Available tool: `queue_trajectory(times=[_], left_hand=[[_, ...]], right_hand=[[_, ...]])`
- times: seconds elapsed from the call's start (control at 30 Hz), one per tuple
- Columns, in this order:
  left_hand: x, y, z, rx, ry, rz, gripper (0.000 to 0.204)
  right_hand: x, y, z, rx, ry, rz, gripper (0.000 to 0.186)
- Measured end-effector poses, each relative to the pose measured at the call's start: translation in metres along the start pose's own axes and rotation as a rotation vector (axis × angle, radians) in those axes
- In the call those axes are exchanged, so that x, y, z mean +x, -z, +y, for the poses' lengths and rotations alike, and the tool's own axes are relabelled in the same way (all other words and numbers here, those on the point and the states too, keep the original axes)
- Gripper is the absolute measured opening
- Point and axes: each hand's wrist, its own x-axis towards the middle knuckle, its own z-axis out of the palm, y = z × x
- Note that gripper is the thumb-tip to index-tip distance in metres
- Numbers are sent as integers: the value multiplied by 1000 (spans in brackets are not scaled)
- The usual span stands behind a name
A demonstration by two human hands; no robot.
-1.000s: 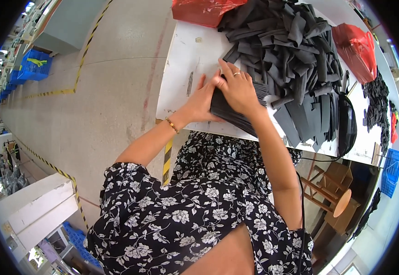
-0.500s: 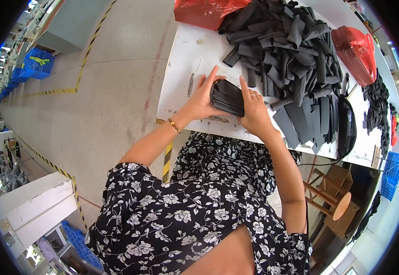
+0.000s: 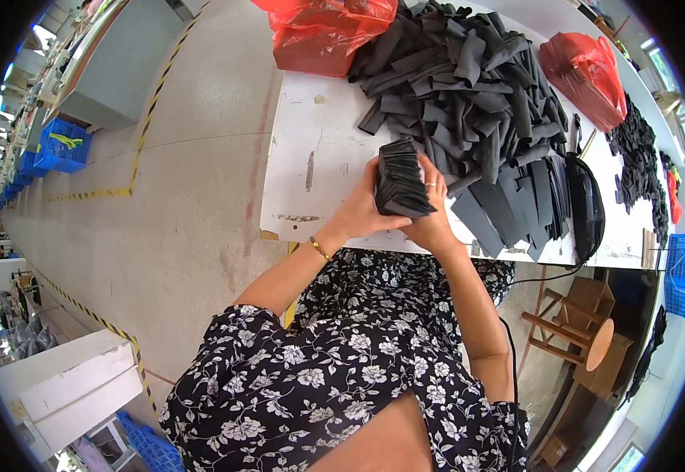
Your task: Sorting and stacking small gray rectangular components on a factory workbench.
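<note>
Both hands hold a thick stack of flat black strips upright, just above the near edge of the white table. My left hand grips the stack from the left side. On the right side my right hand, with a ring on one finger, clasps it. A large loose heap of black strips lies on the table right behind the stack. Flat-laid black strips sit to the right of my hands.
Two red plastic bags lie at the back of the table. A black oval object with a cable rests at the right. A wooden stool stands under the table's right end. Blue crates sit far left on the concrete floor.
The stack was pressed flat against the table edge; both hands have since lifted it, turned it upright and squared it between the palms.
</note>
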Motion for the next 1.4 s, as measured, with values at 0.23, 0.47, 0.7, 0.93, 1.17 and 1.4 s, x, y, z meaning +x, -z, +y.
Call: queue_trajectory(times=[0.23, 0.47, 0.7, 0.93, 1.17, 1.4], left_hand=[[-3, -11, -14, -115, 62, 8, 119], [-5, -7, -18, -91, 33, -8, 124], [4, -8, -31, 183, -104, -114, 133], [4, -12, -38, 566, -337, -183, 131], [-5, -10, -8, 46, 112, 39, 130], [4, -20, -11, -171, 22, 186, 107]], right_hand=[[1, 95, -10, -346, -235, -562, 109], [71, 143, -91, 209, 218, 211, 79], [75, 90, -90, -310, 167, -83, 76], [64, 71, -89, -401, 156, 9, 64], [75, 116, -56, 665, 15, 63, 62], [-11, 48, 18, 680, -162, -151, 123]])
